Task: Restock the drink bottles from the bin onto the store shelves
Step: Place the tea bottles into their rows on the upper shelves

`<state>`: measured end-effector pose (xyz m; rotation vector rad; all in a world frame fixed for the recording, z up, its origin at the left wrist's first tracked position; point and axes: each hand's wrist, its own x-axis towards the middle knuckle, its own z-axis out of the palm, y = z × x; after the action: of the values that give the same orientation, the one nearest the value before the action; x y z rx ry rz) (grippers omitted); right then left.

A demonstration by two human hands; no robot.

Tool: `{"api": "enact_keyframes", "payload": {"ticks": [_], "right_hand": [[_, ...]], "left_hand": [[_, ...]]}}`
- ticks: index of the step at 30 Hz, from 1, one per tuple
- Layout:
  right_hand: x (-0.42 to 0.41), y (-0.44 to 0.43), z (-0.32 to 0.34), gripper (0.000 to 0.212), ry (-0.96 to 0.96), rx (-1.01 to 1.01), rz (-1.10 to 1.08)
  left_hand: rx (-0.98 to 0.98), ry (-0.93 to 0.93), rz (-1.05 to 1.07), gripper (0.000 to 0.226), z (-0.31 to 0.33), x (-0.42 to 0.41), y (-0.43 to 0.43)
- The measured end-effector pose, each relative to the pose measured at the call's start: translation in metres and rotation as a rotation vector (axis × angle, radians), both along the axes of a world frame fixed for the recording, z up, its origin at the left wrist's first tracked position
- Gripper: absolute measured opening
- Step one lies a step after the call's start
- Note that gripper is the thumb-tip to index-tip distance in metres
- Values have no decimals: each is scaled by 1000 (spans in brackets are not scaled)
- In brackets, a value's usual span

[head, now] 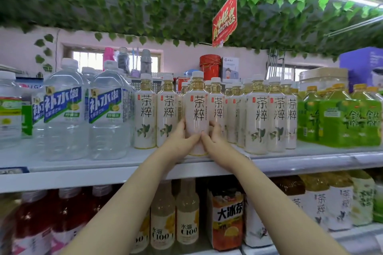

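As we set a tea bottle (196, 109) at the front edge of the upper shelf (83, 174), the restock looked well along to us.

Our left hand (180, 141) and right hand (216, 137) clamped the bottle low on its body from either side. The left fingers (182, 124) curled round one flank and the right fingers (213, 125) round the other, with the thumbs nearly meeting across the front. The bottle stood upright, its base on or just above the shelf lip; we could not tell which. Matching white bottles (257, 114) filled the row behind and beside it, between the water jugs (109, 114) and the green bottles (339, 118), and the lower shelf (352, 234) was stocked too. The bin was out of view, so we could not judge how many bottles remained. We judged that this bottle had yet to be pushed into line and let go.
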<state>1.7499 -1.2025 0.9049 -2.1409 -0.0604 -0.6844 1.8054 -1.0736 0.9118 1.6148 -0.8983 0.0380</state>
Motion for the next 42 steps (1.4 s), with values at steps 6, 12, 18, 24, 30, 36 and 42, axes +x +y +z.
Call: {"api": "enact_keyframes", "payload": {"ticks": [6,12,18,24,30,36,42], "right_hand": [[-6,-1,3,59,32,14,28],[-4,-3,3,56,25,-36,23],[-3,-2,3,55,45,-75,4],[-4,1,2,52,42,-86,-6],[-6,10,0,53,4,-109,-19],[-22,25,-6,47,-120,20,-169],[-69,43,-26,46,-263,261,-128]], "left_hand": [[17,-13,17,60,0,-3,4],[59,-55,60,55,0,-3,2],[65,-60,97,56,2,-3,0],[114,-76,135,65,4,-3,1],[147,-115,171,64,2,0,3],[83,-153,203,74,2,-16,13],[-152,-111,86,65,-17,-53,43]]}}
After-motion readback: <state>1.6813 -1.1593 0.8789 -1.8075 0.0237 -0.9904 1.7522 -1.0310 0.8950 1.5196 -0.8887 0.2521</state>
